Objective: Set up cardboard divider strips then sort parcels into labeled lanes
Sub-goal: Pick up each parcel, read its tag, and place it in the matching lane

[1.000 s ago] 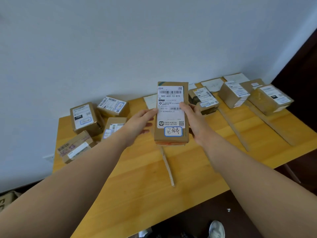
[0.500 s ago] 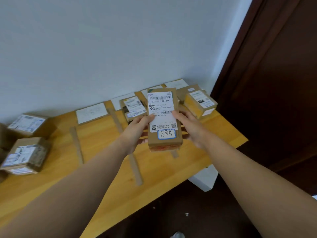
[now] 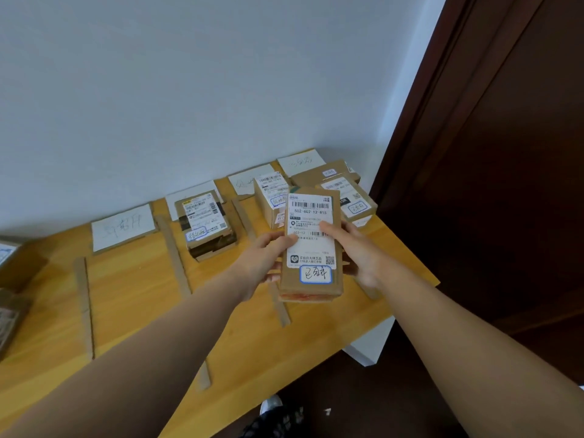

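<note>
A flat brown parcel point(image 3: 311, 281) with a white shipping label and a blue-edged handwritten sticker is held above the right part of the wooden table point(image 3: 136, 298). My left hand point(image 3: 265, 263) grips its left edge and my right hand point(image 3: 357, 254) grips its right edge, thumbs on the label. Cardboard divider strips point(image 3: 175, 257) lie across the table and form lanes. At the wall end of each lane lies a white handwritten card point(image 3: 123, 227). One parcel point(image 3: 205, 226) sits in the second lane, another parcel point(image 3: 271, 200) in the third, and two parcels point(image 3: 350, 191) in the far right lane.
More parcels point(image 3: 12, 314) lie at the table's left edge, partly out of view. A dark wooden door point(image 3: 505, 153) stands to the right of the table. The white wall runs behind the table. A shoe point(image 3: 270, 404) shows on the dark floor below.
The view has swung right along the table, and the held parcel has moved with my hands from over the middle lanes to over the right-hand lanes. Both hands keep their grip.
</note>
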The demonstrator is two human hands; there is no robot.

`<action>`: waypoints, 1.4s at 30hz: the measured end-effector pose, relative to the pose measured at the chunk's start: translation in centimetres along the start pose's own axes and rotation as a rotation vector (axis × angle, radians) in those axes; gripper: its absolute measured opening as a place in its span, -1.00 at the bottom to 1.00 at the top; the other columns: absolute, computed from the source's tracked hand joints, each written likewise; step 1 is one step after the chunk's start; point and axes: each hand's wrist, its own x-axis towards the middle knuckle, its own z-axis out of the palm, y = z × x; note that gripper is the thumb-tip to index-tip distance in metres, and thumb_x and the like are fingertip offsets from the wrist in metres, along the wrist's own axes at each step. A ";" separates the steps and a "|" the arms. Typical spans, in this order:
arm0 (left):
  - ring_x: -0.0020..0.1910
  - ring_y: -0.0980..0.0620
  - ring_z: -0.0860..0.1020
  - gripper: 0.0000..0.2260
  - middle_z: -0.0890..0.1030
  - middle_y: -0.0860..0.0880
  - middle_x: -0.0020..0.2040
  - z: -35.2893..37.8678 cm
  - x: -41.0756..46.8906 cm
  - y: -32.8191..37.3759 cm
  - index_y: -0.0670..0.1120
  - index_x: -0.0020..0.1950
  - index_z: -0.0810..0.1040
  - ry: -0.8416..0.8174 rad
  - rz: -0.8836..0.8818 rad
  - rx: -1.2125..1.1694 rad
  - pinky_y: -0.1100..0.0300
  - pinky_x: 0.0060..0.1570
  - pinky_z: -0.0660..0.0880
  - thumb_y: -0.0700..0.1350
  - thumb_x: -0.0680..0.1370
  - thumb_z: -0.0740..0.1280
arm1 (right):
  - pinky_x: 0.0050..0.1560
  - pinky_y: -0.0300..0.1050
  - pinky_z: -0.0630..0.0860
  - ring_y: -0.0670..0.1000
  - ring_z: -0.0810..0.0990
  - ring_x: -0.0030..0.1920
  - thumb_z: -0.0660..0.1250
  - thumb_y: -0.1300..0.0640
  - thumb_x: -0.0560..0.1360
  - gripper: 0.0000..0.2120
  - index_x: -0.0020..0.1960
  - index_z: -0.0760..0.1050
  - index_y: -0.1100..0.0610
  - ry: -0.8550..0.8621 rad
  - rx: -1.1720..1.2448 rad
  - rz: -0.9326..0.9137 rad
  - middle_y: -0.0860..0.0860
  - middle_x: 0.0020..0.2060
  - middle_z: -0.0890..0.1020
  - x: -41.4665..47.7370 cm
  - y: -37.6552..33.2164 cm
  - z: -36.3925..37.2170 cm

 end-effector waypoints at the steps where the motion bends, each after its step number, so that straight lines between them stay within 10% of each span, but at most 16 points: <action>1: -0.12 0.04 0.58 -0.74 0.65 0.02 0.02 0.5 0.7 0.1 0.09 0.19 0.47 -0.010 -0.014 0.012 0.23 -0.29 0.45 0.10 0.53 0.33 | -0.12 -0.04 0.58 0.03 0.67 -0.08 0.41 -0.13 0.44 -0.52 0.30 0.38 -0.08 0.003 -0.015 0.005 0.00 -0.07 0.71 0.4 -0.1 -0.7; 7: 0.14 -0.02 0.56 -0.67 0.58 0.00 0.16 4.1 4.7 0.5 0.06 0.27 0.48 -0.023 -0.056 0.129 0.05 0.15 0.51 0.11 0.54 0.32 | -0.07 -0.05 0.57 0.03 0.67 -0.01 0.42 -0.05 0.47 -0.48 0.37 0.34 -0.06 0.054 -0.143 0.017 0.00 0.01 0.69 2.9 -0.3 -6.5; 15: -0.01 -0.01 0.55 -0.78 0.57 -0.08 0.16 11.2 8.8 0.4 -0.03 0.18 0.50 0.125 -0.127 0.039 0.14 -0.02 0.52 0.02 0.60 0.27 | 0.09 0.11 0.57 0.06 0.66 0.01 0.46 -0.07 0.42 -0.39 0.42 0.33 -0.10 0.008 -0.294 0.111 0.02 0.01 0.69 6.5 -0.2 -17.0; 19: -0.04 -0.01 0.54 -0.83 0.58 -0.06 0.08 15.1 10.0 -0.6 -0.03 0.15 0.51 0.163 -0.172 -0.021 0.12 0.01 0.51 -0.01 0.60 0.26 | -0.16 -0.08 0.56 0.01 0.65 0.00 0.46 -0.06 0.42 -0.39 0.42 0.35 -0.06 -0.039 -0.324 0.147 0.04 0.08 0.66 8.0 0.2 -19.9; 42: 0.01 -0.04 0.57 -0.81 0.59 -0.10 0.15 18.1 10.6 -3.1 -0.04 0.18 0.48 0.283 -0.249 -0.007 0.16 -0.06 0.52 -0.01 0.61 0.24 | -0.18 -0.04 0.60 0.02 0.65 -0.09 0.41 0.12 0.49 -0.55 0.35 0.41 0.11 -0.093 -0.305 0.133 0.02 -0.06 0.64 12.1 3.6 -21.4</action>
